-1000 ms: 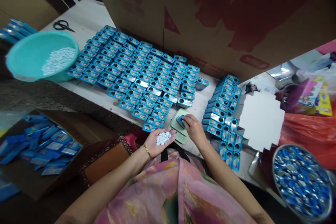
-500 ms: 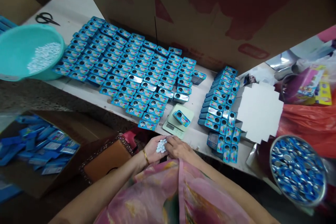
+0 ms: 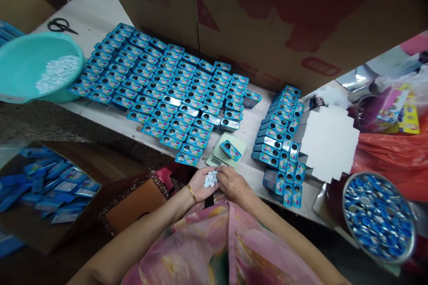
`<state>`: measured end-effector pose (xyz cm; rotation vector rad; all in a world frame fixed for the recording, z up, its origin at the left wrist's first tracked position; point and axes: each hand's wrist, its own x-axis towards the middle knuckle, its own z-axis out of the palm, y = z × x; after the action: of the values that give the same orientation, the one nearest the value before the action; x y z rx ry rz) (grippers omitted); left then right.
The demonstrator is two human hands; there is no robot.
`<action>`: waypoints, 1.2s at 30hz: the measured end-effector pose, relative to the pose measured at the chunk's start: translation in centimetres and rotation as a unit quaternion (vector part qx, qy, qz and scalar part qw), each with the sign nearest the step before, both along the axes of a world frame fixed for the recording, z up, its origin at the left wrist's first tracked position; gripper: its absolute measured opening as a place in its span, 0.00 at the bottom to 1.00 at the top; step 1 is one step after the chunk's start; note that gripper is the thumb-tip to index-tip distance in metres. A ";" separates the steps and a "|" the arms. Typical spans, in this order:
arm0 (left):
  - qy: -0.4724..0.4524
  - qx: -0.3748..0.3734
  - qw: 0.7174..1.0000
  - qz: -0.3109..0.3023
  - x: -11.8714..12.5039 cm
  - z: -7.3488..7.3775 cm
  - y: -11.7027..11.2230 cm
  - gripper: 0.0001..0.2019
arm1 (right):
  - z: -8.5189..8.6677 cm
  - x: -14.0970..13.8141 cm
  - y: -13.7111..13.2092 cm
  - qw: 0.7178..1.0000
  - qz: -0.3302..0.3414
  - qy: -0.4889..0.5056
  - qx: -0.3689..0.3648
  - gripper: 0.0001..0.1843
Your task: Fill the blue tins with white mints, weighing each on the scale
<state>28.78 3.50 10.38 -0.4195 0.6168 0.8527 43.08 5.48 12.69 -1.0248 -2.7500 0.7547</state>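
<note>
My left hand [image 3: 198,187] is cupped palm up below the table edge, holding a small heap of white candies [image 3: 210,179]. At the heap's right side, my right hand [image 3: 236,188] has its fingers curled and pressed together; what they pinch, if anything, is hidden. Just beyond both hands lies a pale green scale [image 3: 217,156], and on it stands a blue tin [image 3: 230,150] with a round hole in its top. Many similar blue tins [image 3: 165,87] stand in tight rows to the left. A second group of blue tins [image 3: 276,133] stands to the right.
A turquoise basin [image 3: 20,67] of white candies sits at the far left, near black scissors [image 3: 62,26]. A large cardboard box [image 3: 254,18] backs the table. Right are a white carton piece [image 3: 329,142] and a bowl of blue-silver lids [image 3: 377,216]. A box of blue packs [image 3: 62,182] stands lower left.
Both hands have moved slightly up and right, closer to the scale. The candies remain in my left palm, with the right fingers still at their edge.
</note>
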 end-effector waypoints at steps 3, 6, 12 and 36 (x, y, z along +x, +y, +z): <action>0.011 0.026 0.999 0.028 0.2 0.7 1.6 0.09 | 0.6 0.5 2.1 0.993 -0.067 0.092 -0.009 0.11; 0.025 0.043 0.998 0.045 0.1 1.0 2.9 0.12 | 1.0 0.7 4.6 0.978 -0.138 0.157 -0.022 0.10; 0.050 0.029 0.997 0.052 -1.2 0.5 3.1 0.13 | 0.0 0.2 7.9 0.971 -0.181 0.159 -0.014 0.08; -0.061 0.003 0.998 -0.034 -0.7 -0.9 -1.9 0.10 | -1.7 1.0 -2.1 0.996 0.009 0.088 -0.028 0.11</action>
<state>28.07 1.59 9.51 -0.4391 0.5136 0.7578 44.05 3.42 11.03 -0.8980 -2.6056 0.8849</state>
